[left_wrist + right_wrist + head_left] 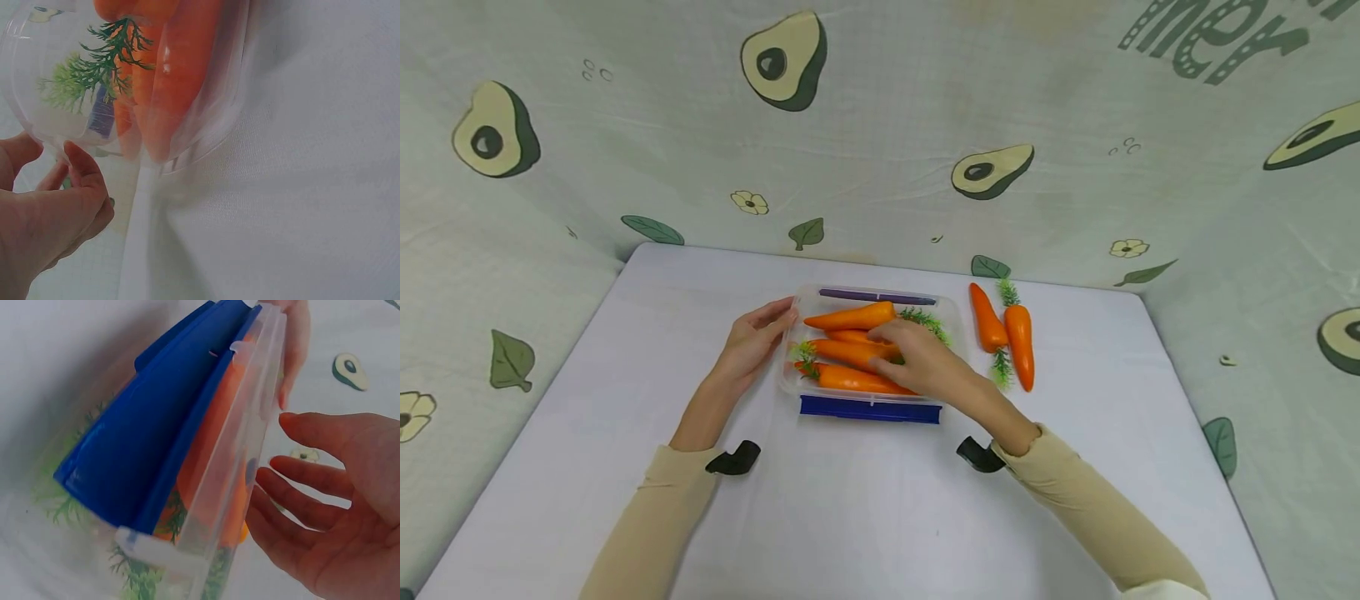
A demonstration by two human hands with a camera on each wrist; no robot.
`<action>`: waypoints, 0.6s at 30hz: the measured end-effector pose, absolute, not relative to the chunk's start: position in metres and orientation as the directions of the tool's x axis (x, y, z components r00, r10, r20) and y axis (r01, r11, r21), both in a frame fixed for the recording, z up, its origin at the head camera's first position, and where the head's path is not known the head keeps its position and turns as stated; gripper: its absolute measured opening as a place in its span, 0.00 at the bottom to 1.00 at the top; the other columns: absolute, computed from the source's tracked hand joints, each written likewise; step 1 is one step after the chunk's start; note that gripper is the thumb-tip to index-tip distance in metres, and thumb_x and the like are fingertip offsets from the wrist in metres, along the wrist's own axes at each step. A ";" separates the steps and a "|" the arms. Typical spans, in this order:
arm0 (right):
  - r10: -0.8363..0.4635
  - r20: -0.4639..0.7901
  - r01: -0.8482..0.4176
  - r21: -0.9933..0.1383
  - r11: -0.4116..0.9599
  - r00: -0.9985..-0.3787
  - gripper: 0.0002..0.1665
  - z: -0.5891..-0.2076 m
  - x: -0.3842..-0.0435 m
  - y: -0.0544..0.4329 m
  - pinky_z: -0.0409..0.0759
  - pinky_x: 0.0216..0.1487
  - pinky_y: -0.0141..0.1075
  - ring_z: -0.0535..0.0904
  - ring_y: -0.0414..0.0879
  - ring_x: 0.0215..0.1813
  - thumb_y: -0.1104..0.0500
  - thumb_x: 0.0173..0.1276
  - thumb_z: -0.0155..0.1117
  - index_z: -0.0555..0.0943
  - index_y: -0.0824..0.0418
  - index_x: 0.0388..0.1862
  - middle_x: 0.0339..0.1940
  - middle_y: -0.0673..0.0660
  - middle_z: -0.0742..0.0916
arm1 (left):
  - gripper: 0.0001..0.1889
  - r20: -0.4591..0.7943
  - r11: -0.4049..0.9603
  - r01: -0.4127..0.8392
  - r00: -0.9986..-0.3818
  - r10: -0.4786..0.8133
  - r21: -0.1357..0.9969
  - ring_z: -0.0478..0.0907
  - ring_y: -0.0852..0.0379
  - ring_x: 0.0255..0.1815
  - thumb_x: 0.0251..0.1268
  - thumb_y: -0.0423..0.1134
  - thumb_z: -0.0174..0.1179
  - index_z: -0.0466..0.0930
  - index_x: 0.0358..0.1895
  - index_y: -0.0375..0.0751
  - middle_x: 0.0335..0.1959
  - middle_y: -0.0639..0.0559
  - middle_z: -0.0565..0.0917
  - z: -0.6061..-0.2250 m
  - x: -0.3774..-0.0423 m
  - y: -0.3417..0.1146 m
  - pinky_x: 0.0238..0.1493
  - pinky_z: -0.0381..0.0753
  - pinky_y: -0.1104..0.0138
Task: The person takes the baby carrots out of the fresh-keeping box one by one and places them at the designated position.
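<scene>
A clear plastic food container (955, 321) with blue side clips (871, 408) stands on the white table, with several orange toy carrots (850, 317) lying in it. My left hand (752, 342) holds the container's left rim; in the left wrist view the thumb and fingers (84, 165) pinch its edge. Over the carrots, toward the right side of the container, hovers my right hand (917, 354). Its fingers are spread and relaxed in the right wrist view, with nothing between them. Green leafy tops (925, 321) show at both ends of the carrots, partly hidden by the right hand.
Two more carrots (1019, 342) lie on the table (865, 517) just right of the container, side by side with tops pointing opposite ways. A cloth with avocado prints (880, 125) hangs behind and at the sides of the table. Black camera mounts (737, 458) sit at both wrists.
</scene>
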State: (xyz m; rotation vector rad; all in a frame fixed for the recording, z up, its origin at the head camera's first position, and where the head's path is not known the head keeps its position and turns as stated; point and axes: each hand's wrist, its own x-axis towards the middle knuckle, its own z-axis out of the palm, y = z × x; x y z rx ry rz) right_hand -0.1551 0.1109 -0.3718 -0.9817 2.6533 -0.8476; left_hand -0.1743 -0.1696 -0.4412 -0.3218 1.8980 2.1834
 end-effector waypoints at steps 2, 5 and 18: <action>-0.658 0.033 -0.558 -0.562 0.610 -0.752 0.19 -0.374 -0.155 0.107 0.80 0.50 0.40 0.77 0.52 0.46 0.56 0.75 0.67 0.82 0.67 0.58 0.48 0.56 0.86 | 0.28 -0.308 -0.137 -0.309 -0.951 0.030 0.941 0.70 0.57 0.69 0.77 0.42 0.61 0.70 0.75 0.39 0.75 0.46 0.70 -0.441 -0.174 -0.170 0.72 0.69 0.69; -0.684 0.051 -0.589 -0.557 0.585 -0.728 0.16 -0.376 -0.155 0.103 0.77 0.45 0.37 0.77 0.52 0.42 0.57 0.74 0.68 0.83 0.66 0.55 0.40 0.53 0.85 | 0.29 -0.302 -0.142 -0.303 -0.953 0.034 0.942 0.69 0.56 0.68 0.77 0.43 0.61 0.69 0.76 0.39 0.75 0.45 0.70 -0.441 -0.174 -0.170 0.73 0.67 0.67; -0.749 -0.020 -0.572 -0.631 0.523 -0.663 0.19 -0.381 -0.153 0.088 0.78 0.39 0.32 0.75 0.43 0.33 0.57 0.74 0.69 0.82 0.64 0.59 0.39 0.54 0.86 | 0.29 -0.311 -0.140 -0.312 -0.950 0.032 0.940 0.71 0.58 0.65 0.77 0.43 0.61 0.69 0.76 0.39 0.75 0.45 0.70 -0.441 -0.174 -0.169 0.74 0.67 0.66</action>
